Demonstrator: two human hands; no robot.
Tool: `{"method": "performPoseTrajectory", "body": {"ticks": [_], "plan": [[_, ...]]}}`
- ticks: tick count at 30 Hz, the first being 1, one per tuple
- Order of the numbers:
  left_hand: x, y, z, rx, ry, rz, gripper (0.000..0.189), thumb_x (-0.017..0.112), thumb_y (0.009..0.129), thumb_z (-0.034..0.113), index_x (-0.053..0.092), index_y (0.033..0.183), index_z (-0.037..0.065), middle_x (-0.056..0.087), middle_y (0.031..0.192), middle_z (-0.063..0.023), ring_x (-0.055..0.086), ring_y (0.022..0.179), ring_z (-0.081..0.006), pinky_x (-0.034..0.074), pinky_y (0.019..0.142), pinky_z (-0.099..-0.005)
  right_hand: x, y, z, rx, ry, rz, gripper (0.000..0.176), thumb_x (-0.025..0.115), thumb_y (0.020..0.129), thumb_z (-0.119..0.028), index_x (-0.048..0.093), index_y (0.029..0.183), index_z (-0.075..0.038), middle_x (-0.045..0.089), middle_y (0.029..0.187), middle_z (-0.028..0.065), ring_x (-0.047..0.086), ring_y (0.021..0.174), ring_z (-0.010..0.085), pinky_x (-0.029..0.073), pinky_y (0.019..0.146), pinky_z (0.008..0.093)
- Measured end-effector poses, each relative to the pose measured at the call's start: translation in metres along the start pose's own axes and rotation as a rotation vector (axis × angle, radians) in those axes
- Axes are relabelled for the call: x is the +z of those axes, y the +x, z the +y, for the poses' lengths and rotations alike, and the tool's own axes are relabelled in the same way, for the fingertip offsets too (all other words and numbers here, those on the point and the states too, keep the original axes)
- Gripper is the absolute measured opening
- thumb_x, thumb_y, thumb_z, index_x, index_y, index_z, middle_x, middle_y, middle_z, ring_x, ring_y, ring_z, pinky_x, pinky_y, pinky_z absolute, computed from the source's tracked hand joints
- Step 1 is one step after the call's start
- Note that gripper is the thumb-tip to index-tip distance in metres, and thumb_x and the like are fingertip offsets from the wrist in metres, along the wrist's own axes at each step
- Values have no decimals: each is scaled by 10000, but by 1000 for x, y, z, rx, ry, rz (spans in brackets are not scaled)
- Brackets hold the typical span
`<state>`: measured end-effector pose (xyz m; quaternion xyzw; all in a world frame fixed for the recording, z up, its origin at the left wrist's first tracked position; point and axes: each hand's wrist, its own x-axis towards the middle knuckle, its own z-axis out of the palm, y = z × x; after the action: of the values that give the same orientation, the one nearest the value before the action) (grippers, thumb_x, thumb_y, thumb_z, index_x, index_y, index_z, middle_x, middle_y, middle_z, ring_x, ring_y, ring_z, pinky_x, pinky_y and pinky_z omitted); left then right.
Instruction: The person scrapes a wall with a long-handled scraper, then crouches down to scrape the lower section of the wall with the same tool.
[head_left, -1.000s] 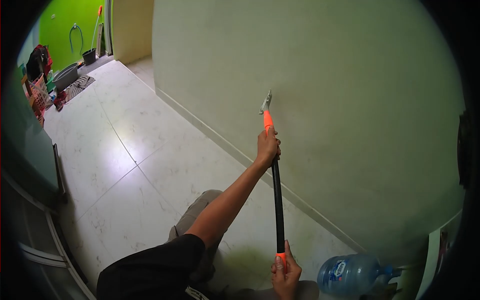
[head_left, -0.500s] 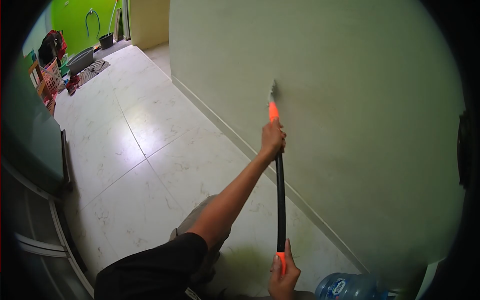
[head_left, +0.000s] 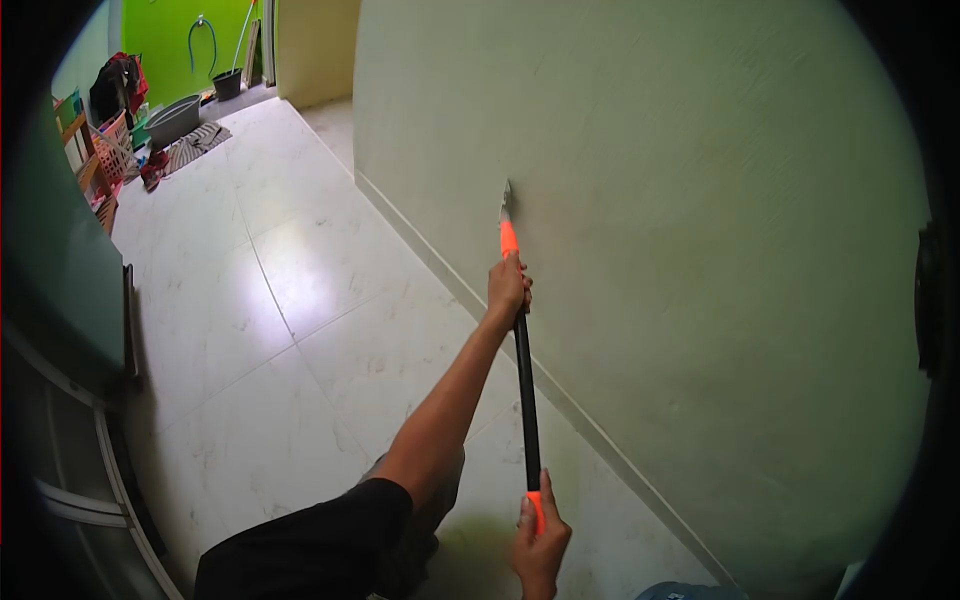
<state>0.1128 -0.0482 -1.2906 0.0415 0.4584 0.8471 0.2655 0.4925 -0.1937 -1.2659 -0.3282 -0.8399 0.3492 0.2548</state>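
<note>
A long-handled scraper (head_left: pixel 527 400) with a black shaft, orange ends and a thin metal head (head_left: pixel 506 200) slants up toward the pale green wall (head_left: pixel 700 250). The head is seen nearly edge-on and appears to be at the wall surface. My left hand (head_left: pixel 508 288) is wrapped round the upper shaft, just below the orange collar. Lower down, my right hand (head_left: pixel 541 545) grips the orange butt end, with its thumb and a finger lying along it.
White marbled floor tiles (head_left: pixel 330 350) run along the wall's skirting. At the far left stand a grey tub (head_left: pixel 173 120), a black bucket (head_left: pixel 228 84), a pink basket (head_left: pixel 114 150) and a striped mat (head_left: pixel 198 146). A blue water jug (head_left: pixel 690 592) shows at the bottom edge.
Both hands and the scraper have shifted left in view, and the head sits slightly lower. The view has turned a little, so less of the water jug shows.
</note>
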Motion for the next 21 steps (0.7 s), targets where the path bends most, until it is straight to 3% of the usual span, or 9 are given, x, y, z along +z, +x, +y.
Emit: {"method": "performPoseTrajectory", "body": {"ticks": [3,10,21], "plan": [[12,-22,-11,37,11,-18,467,423,1068,490,501,988,36,483,588,-21,459,358,-131,380,317,-306,-15,-20,20,-19,57,23,446,568,1053,-161,532,1467,-1,541,758,-10,501,678,92,450,619,259],[44,-81,-5,113,50,-125,451,408,1088,488,497,1028,50,473,607,-2,443,342,-109,360,300,-288,-29,-54,25,126,263,61,414,543,1057,-145,553,1443,2,519,756,-1,483,674,102,448,628,270],[74,-117,-15,175,114,-161,464,403,1097,450,500,1041,0,456,596,-14,434,339,-113,364,300,-292,-49,-75,79,-38,224,161,366,560,1055,-164,607,1388,-19,543,738,4,496,646,122,451,596,291]]}}
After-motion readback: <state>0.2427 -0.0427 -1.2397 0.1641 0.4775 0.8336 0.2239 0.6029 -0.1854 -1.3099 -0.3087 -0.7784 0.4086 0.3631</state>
